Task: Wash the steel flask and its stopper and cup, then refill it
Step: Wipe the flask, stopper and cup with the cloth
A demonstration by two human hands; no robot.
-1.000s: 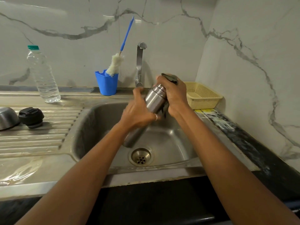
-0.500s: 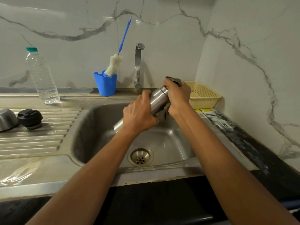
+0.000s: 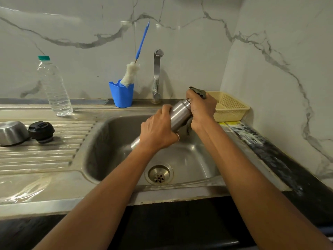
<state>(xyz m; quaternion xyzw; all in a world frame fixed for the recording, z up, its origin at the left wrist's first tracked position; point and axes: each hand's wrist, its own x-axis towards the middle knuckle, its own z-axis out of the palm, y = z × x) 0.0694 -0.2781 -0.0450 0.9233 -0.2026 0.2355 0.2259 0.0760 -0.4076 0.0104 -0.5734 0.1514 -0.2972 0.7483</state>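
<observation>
Item count, one each unless stated: brushed-steel cylindrical flask [image 3: 180, 114]; round black plastic stopper [image 3: 41, 131]; rounded steel cup [image 3: 12, 132]; grey-green scouring pad [image 3: 199, 91]; clear plastic water bottle with green cap [image 3: 54, 87]; blue plastic tumbler [image 3: 121, 95]; blue-handled bottle brush with white bristles [image 3: 130, 73]; chrome tap [image 3: 157, 74]; pale yellow perforated plastic basket [image 3: 233, 107]; stainless-steel sink [image 3: 100, 141] with one round drain [image 3: 159, 175]; silver finger ring [image 3: 177, 137]. Hands: two, left hand [image 3: 158, 134] and right hand [image 3: 201, 110]

white marble-look back wall [image 3: 198, 42] with grey veins, side wall [image 3: 281, 91] meeting it in a corner, steel tap [image 3: 157, 76] at the back, steel sink [image 3: 100, 141], ribbed drainboard [image 3: 45, 156], black counter [image 3: 266, 152], soft even light
</observation>
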